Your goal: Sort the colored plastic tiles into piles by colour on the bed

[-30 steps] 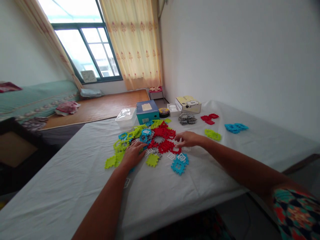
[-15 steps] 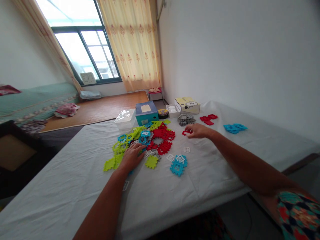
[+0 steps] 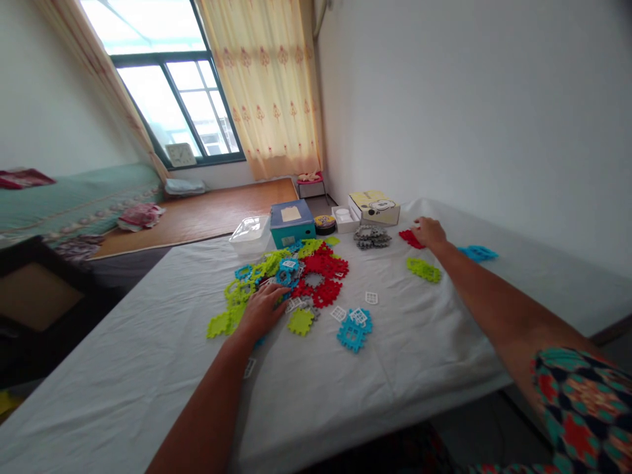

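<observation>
Your left hand (image 3: 263, 309) lies flat, fingers loosely extended, on the near side of the mixed pile (image 3: 289, 275). Your right hand (image 3: 429, 233) bends its fingers down at the red pieces (image 3: 410, 239); whether it grips one, you can't tell from here. These look like light, stiff plastic, probably best pinched by a notched edge. The red pieces sit at your right fingertips, well apart from your left hand; green pieces (image 3: 423, 270) lie nearer you, gray pieces (image 3: 372, 237) to their left.
</observation>
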A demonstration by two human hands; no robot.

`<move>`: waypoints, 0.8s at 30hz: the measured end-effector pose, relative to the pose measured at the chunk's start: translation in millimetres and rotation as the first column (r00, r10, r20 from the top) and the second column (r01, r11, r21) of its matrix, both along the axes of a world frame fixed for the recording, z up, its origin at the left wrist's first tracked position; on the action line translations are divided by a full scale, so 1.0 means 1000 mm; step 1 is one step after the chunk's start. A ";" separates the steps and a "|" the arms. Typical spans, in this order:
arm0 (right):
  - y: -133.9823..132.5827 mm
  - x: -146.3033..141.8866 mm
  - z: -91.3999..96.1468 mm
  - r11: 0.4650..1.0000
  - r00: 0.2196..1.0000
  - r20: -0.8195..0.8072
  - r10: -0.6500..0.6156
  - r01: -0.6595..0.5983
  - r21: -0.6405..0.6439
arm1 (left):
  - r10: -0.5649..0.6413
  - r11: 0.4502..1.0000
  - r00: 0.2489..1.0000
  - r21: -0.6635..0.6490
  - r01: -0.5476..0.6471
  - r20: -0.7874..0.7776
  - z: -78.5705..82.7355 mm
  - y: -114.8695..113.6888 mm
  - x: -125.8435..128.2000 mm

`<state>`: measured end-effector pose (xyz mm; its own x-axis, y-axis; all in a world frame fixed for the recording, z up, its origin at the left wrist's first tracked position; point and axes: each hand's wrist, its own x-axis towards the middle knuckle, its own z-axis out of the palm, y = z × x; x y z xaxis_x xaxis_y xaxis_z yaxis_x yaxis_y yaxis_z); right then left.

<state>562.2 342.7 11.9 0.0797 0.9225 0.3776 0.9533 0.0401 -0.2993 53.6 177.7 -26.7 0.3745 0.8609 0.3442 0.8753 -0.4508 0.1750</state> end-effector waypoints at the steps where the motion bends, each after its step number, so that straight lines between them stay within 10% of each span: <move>1: -0.003 -0.015 0.002 0.999 0.999 -0.009 0.050 -0.050 0.013 | -0.002 1.000 1.000 -0.003 0.002 0.001 0.000 0.000 0.000; 4: -0.027 -0.079 0.004 0.921 0.923 -0.064 0.379 -0.383 -0.069 | -0.010 1.000 1.000 0.000 0.010 0.006 0.000 0.001 0.000; 7: -0.065 -0.148 -0.002 0.680 0.695 -0.141 0.705 -0.719 -0.146 | -0.019 1.000 1.000 0.006 0.019 0.010 0.000 0.000 0.000; 12: -0.101 -0.207 -0.009 0.464 0.479 -0.033 0.877 -0.864 -0.198 | -0.018 1.000 1.000 -0.001 0.018 0.020 0.001 -0.003 0.000; 24: -0.112 -0.206 -0.013 0.465 0.491 -0.060 0.869 -0.852 -0.239 | -0.017 1.000 1.000 0.006 0.017 0.003 -0.003 0.002 -0.003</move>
